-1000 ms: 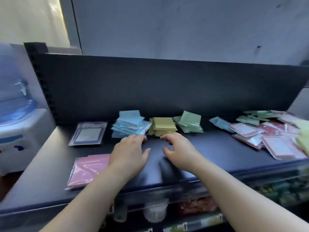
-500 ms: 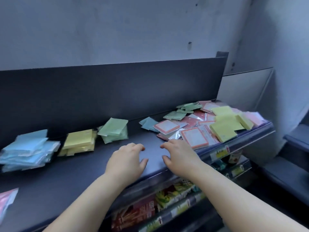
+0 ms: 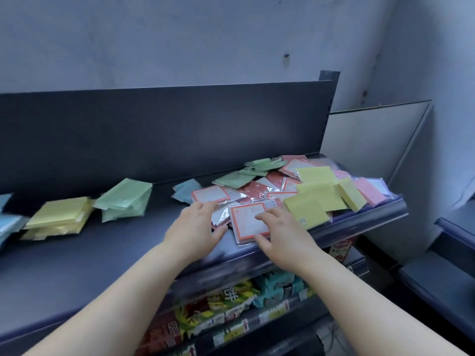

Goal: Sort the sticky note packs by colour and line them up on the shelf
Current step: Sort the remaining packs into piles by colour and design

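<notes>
Head view: the red-bordered pack (image 3: 247, 217) is lying at the mixed pile's near edge on the shelf (image 3: 102, 255), directly under the right grip (image 3: 282, 235), whose spread fingers are resting on it. The left grip (image 3: 195, 227), fingers likewise extended, is touching a silver-wrapped pack (image 3: 220, 217) just beside.

You're in a small shop. A dark metal display shelf (image 3: 102, 253) with a tall back panel (image 3: 154, 129) carries cellophane-wrapped sticky note packs (image 3: 316, 199). The tier below holds bright snack packets (image 3: 221, 304), and price labels (image 3: 270, 313) sit along its front rail.
</notes>
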`<state>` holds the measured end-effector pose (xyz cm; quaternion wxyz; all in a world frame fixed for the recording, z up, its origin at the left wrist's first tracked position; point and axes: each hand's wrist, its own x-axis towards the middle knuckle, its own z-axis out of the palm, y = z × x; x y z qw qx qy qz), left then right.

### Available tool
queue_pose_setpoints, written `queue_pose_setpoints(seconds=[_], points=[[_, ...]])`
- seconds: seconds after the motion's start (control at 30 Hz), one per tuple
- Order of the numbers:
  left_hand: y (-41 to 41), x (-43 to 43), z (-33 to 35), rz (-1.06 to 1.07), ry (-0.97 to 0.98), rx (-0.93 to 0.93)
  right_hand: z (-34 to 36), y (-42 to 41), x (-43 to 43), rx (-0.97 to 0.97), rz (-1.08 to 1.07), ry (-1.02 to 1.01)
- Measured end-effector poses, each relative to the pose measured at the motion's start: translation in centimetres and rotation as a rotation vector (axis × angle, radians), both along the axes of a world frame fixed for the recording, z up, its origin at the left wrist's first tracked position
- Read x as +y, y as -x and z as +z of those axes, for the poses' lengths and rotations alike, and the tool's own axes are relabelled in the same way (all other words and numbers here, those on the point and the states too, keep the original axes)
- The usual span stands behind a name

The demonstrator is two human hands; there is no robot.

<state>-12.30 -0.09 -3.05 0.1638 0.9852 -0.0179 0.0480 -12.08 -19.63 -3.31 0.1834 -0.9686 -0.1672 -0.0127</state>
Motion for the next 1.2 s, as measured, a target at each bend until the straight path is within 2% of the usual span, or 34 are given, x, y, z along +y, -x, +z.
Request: queue_pose_setpoints(seconds=[0.23, 0.47, 0.7, 0.83, 1.0, 1.2], points=[[-5.6, 0.7, 1.4, 0.063, -0.052, -0.044, 1.0, -3.2, -0.1, 0.055, 0.099, 0.064], [-11.7, 2.9, 1.2, -0.081, -0.152, 0.286, 2.6, -6.4, 0.6, 0.149, 0.186, 0.190], [-12.8, 4.3, 1.8, -0.167, -0.147, 0.322, 1.9, -8.5, 2.6, 0.079, 0.099, 0.219], [-11.5, 4.6, 2.0, -0.108, -0.188, 0.290, 2.3, -8.9, 3.3, 0.051, 0.091, 0.176], [-8.3, 5.8, 2.7, 0.036, -0.192, 0.128, 2.8, -9.6, 4.2, 0.051, 0.072, 0.051], [-1.8, 8.2, 2.4, 0.289, -0.111, 0.075, 3.4, -8.8, 6.8, -0.021, 0.229, -0.053]])
